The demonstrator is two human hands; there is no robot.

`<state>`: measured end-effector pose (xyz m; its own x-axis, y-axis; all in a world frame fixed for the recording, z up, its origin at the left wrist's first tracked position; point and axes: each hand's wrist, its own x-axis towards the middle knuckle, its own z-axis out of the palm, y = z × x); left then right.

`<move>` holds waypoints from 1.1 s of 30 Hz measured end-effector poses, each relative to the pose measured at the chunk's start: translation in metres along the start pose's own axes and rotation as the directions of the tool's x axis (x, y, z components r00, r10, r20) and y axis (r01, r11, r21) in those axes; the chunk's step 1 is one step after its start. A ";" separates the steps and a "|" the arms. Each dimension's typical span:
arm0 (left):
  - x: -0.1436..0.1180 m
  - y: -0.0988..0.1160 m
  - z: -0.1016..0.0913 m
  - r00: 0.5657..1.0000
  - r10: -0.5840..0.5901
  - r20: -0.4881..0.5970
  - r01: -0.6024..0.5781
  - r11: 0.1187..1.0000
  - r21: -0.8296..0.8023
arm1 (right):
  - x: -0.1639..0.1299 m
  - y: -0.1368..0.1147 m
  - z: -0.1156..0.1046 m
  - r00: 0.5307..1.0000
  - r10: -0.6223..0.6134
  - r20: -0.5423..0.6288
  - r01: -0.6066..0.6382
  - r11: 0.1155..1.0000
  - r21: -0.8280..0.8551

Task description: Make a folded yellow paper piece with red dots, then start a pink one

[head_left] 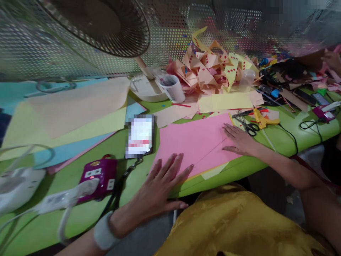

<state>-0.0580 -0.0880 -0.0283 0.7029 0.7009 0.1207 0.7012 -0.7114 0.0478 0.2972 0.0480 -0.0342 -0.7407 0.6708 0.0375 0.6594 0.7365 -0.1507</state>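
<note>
A pink sheet of paper (191, 142) lies flat on the green table in front of me, with a thin yellow edge showing beneath it. My left hand (162, 181) rests on its near left corner, fingers spread and the thumb off the table edge. At the sheet's right side my right hand (237, 139) lies flat, fingers stretched out. A thin line runs across the paper between the two hands. Just beyond my right hand are black-handled scissors (252, 128) and a yellow glue gun (262, 119). A phone (140, 135) with a lit screen lies left of the sheet.
Large coloured sheets (80, 106) cover the left of the table. A purple power strip (99, 176) and white plugs sit near left. Behind stand a fan (106, 25), a white mug (174, 89) and a heap of folded paper (210, 67). Another person's hand (331, 60) shows far right.
</note>
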 end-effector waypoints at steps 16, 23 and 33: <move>-0.026 -0.023 -0.029 0.998 0.055 -0.008 -0.054 0.997 0.058 | 0.011 0.026 -0.015 0.936 -0.352 -0.029 0.330 0.901 -0.280; 0.039 -0.016 -0.017 0.999 0.039 -0.016 -0.039 0.999 -0.009 | 0.018 0.026 -0.025 0.906 -0.417 -0.072 0.372 0.866 -0.334; 0.109 -0.009 -0.016 0.979 -0.195 0.057 0.195 0.981 0.016 | 0.016 0.036 -0.051 0.930 -0.087 -0.357 0.048 0.992 -0.116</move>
<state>0.0103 -0.0061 0.0004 0.5581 0.8281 0.0524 0.8264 -0.5604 0.0541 0.3154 0.0897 0.0113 -0.7001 0.5912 0.4005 0.6338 0.7728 -0.0327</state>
